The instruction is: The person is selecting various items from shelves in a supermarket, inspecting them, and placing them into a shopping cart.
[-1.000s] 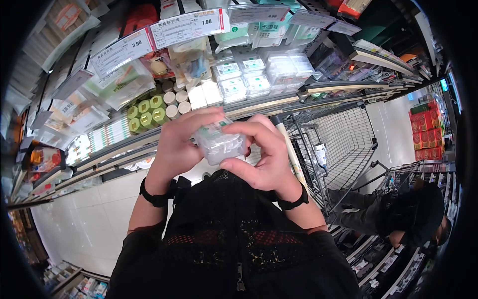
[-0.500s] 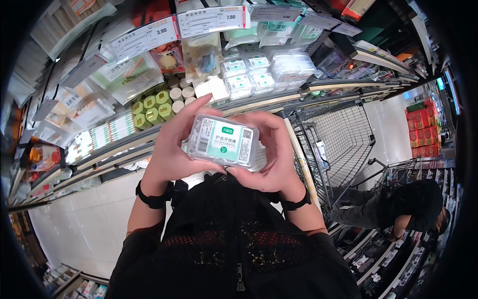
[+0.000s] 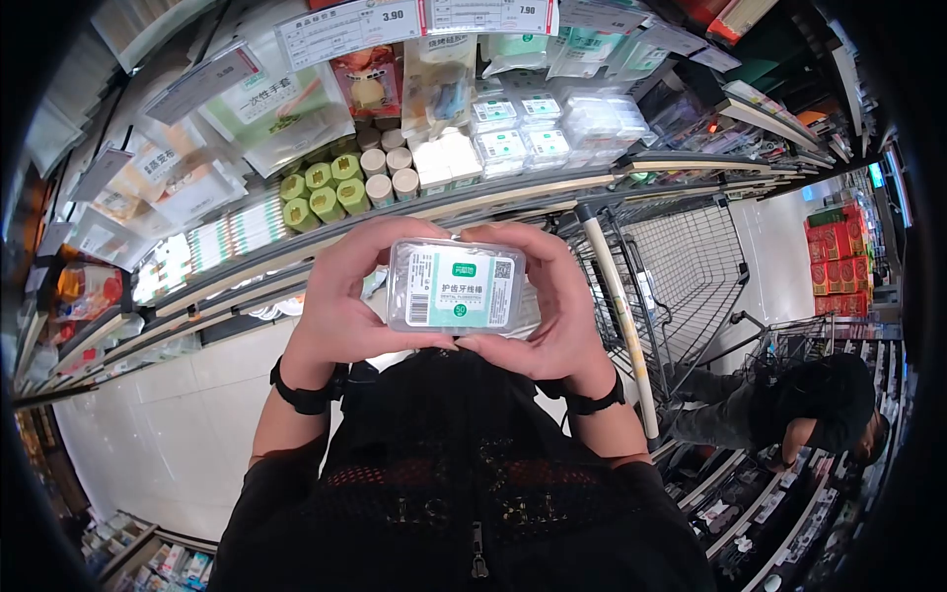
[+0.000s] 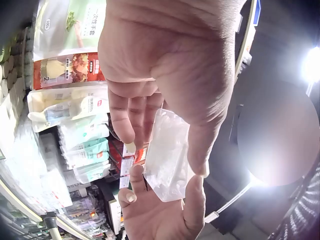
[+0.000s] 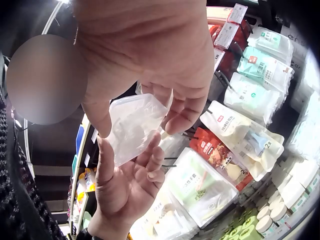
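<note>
Between both hands is a clear plastic box of dental floss picks (image 3: 459, 284), its white and green label facing up in the head view. My left hand (image 3: 340, 301) grips the box's left side, thumb along the near edge and fingers behind the far edge. On the opposite side my right hand (image 3: 560, 306) holds it the same way, the thumb tips close together at the front. The left wrist view shows the translucent underside of the box (image 4: 167, 155) between the thumbs and fingers. From the right wrist, the box (image 5: 137, 125) appears tilted between the hands.
A store shelf (image 3: 513, 202) runs ahead, with similar floss pick boxes (image 3: 503, 148), green canisters (image 3: 324, 202) and hanging glove packs (image 3: 271, 113). To the right stands a shopping cart (image 3: 681, 266). Behind it, a person in dark clothes (image 3: 819, 405) bends by another shelf.
The box has turned from a tilted, edge-on position so its label faces up, then levelled. Both hands have shifted to grip its two sides. The shelf has slid right and upward in view.
</note>
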### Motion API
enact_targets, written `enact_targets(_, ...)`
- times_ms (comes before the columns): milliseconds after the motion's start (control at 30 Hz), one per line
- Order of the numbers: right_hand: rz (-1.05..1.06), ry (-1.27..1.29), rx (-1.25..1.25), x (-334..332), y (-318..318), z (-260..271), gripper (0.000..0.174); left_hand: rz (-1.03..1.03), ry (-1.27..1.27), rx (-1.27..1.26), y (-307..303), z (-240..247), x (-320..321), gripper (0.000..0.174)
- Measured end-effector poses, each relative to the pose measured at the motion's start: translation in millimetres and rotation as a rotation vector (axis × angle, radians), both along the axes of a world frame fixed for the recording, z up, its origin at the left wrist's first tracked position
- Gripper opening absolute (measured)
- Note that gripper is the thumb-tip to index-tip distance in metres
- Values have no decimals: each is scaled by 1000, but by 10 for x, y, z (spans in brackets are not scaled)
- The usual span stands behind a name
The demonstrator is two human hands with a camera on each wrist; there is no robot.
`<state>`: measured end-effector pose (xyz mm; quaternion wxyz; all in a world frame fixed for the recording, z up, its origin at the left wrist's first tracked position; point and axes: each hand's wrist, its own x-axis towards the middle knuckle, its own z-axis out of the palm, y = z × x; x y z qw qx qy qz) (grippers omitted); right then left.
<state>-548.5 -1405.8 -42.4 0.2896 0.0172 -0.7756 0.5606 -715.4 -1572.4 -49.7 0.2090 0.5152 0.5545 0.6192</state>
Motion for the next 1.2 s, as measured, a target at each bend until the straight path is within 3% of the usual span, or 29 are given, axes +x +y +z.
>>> enact_targets(67, 40, -79, 10, 2, -17, 37, 77, 19, 49, -9, -45, 2, -19, 80)
enact_targets(167, 80, -181, 157, -36, -78, 99, 76, 6, 76, 199, -56, 3, -61, 83)
enact_targets(267, 123, -180, 51, -100, -189, -90, 75, -29, 142, 213, -111, 37, -41, 82)
enact_targets(333, 157, -183, 42, -140, -234, -134, 75, -134, -62, 221, -134, 10, 25, 81)
enact_targets(467, 189, -183, 38, -231, -251, -151, 75, -200, -139, 205, -229, 81, -5, 76)
enact_targets(533, 203, -182, 52, -265, -265, -128, 75, -187, -301, 179, -277, 81, 20, 66)
enact_targets(833, 191, -137, 126, -344, -349, -104, 71, -156, -378, 231, -412, 62, -2, 26)
enact_targets(1067, 83, -132, 327, -334, -395, 191, 68, -30, -450, 233, -465, 40, -55, 29)
enact_targets(1133, -22, -79, 414, -300, -373, 225, 66, 3, -344, 170, -434, 76, -44, 44)
enact_targets(1167, -27, -81, 418, -293, -352, 235, 66, 16, -289, 117, -446, 24, -59, 61)
enact_targets(1200, -49, -43, 461, -286, -330, 240, 66, 11, -292, 117, -421, 25, -43, 61)
